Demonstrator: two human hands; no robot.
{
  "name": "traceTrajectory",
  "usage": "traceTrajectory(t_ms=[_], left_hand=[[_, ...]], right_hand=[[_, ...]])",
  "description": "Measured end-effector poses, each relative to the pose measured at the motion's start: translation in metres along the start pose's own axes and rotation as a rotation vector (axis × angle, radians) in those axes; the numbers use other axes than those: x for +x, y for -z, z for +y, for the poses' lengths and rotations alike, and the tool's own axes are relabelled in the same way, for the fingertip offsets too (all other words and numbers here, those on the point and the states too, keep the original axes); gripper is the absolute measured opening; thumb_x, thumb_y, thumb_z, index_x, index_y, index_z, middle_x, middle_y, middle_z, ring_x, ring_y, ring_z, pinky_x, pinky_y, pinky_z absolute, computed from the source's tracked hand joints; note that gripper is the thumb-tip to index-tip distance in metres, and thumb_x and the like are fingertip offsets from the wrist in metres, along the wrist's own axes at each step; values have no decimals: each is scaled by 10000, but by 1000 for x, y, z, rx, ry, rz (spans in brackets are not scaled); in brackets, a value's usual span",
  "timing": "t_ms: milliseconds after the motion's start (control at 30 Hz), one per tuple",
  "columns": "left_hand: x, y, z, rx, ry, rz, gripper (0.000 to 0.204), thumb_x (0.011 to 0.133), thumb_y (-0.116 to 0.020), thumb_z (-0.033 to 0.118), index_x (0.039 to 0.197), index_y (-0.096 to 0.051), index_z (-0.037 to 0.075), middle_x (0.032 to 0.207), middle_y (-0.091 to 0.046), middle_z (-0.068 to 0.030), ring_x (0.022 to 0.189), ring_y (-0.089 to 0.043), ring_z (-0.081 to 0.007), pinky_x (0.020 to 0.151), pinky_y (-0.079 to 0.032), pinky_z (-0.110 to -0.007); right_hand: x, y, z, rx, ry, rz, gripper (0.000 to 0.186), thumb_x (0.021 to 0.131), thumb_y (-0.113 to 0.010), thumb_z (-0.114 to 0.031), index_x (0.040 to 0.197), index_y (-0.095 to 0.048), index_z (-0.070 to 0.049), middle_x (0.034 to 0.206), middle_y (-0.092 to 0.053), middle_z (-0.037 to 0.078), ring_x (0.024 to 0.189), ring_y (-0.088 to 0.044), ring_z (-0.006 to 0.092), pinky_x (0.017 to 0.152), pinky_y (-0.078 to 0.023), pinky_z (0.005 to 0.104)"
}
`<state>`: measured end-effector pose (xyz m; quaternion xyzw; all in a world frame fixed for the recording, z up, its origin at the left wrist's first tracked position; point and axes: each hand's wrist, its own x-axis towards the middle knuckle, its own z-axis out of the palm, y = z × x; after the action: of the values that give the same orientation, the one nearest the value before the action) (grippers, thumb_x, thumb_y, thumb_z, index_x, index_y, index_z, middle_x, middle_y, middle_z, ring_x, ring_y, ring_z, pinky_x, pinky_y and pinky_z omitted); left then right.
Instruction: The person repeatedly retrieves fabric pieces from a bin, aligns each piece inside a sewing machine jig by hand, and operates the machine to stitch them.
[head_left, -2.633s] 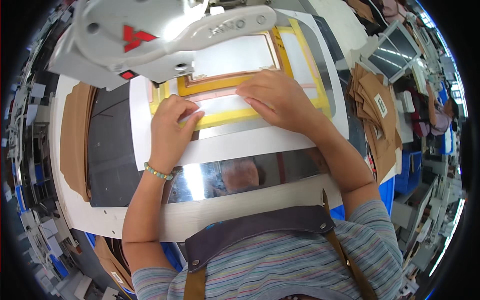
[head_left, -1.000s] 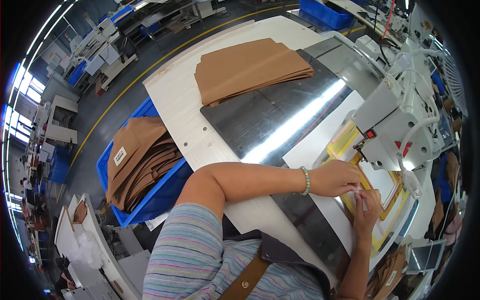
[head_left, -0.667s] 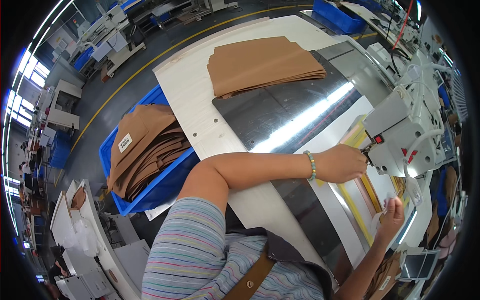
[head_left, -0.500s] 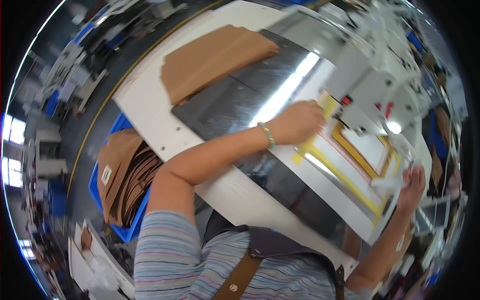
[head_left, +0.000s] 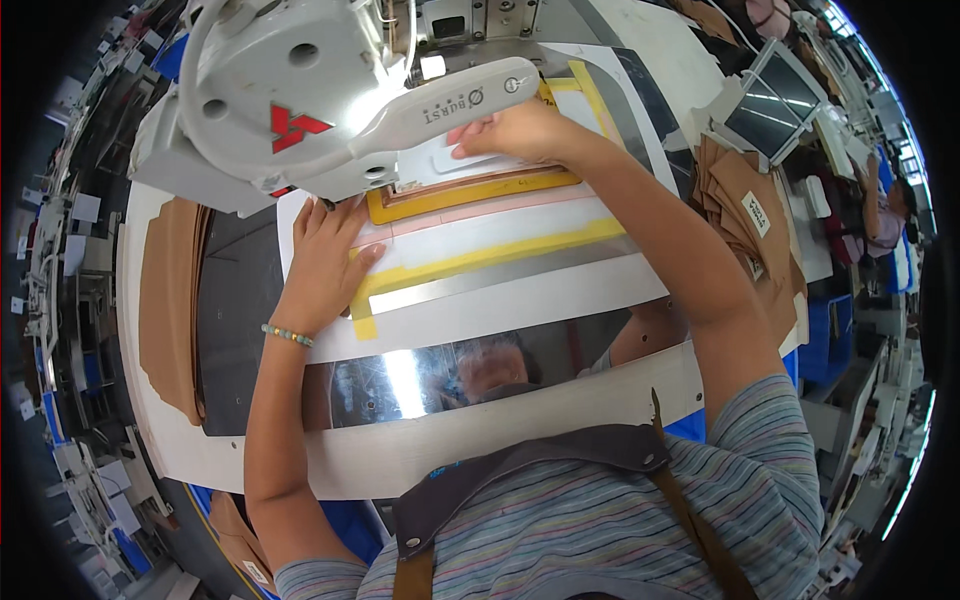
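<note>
My left hand [head_left: 325,255] lies flat with its fingers apart on the left edge of a white template sheet [head_left: 480,305] bordered with yellow tape [head_left: 490,254]. Its fingertips reach under the sewing machine head [head_left: 260,110]. Inside the tape is an amber-yellow frame [head_left: 475,197] with a brown inner edge, around a white area. Over that area, my right hand [head_left: 530,130] has curled fingers closed at a pale, flat, round-cornered piece [head_left: 448,160]. The machine's long light-grey handle-shaped part [head_left: 450,100] partly covers those fingers and the piece.
Brown fabric panels are stacked at the left [head_left: 170,310], and more brown pieces [head_left: 745,205] lie at the right. A tilted screen [head_left: 775,100] stands at the back right. The shiny metal plate [head_left: 510,365] runs along the near table edge [head_left: 560,420]. Another person [head_left: 885,215] sits far right.
My view has turned, bringing the machine head to the upper left. My right hand has moved from the template's near side to inside the frame. The left hand has flattened onto the sheet.
</note>
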<state>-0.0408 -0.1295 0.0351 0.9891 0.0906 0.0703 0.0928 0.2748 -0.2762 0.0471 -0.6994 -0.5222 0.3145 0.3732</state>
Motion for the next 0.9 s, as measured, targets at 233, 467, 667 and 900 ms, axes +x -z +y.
traceTrajectory(t_ms=[233,467,667,900], left_hand=[[-1,0,3,25,-37,-9,763,1045,-506,571,1564,-480,12,1623,-448,-242,1546,-344,-416,1291,-158,-573],[-1,-2,1,70,-44,-32,748,1044,-488,546,1556,-475,1,1635,-422,-257,1523,-356,-416,1267,-176,-563],[-2,-5,3,99,-22,-12,663,1044,-517,495,1530,-521,45,1622,-441,-241,1522,-361,-408,1258,-200,-557],[-1,-7,0,94,-4,12,658,1069,-478,514,1510,-548,30,1624,-458,-206,1521,-391,-383,1251,-233,-548]], right_hand=[[19,-40,-36,-85,-51,-99,229,831,-890,-234,959,-784,-77,911,-781,39,846,-717,156,787,-567,334],[25,-62,-43,-212,-38,-14,141,784,-863,-209,872,-783,-132,886,-784,66,859,-742,229,798,-578,394],[24,-48,-45,-265,44,-40,167,792,-865,-227,890,-780,-122,860,-769,52,829,-725,201,764,-564,374],[-1,60,-36,-182,77,-137,242,813,-882,-241,962,-786,-76,849,-736,19,769,-658,139,686,-505,329]])
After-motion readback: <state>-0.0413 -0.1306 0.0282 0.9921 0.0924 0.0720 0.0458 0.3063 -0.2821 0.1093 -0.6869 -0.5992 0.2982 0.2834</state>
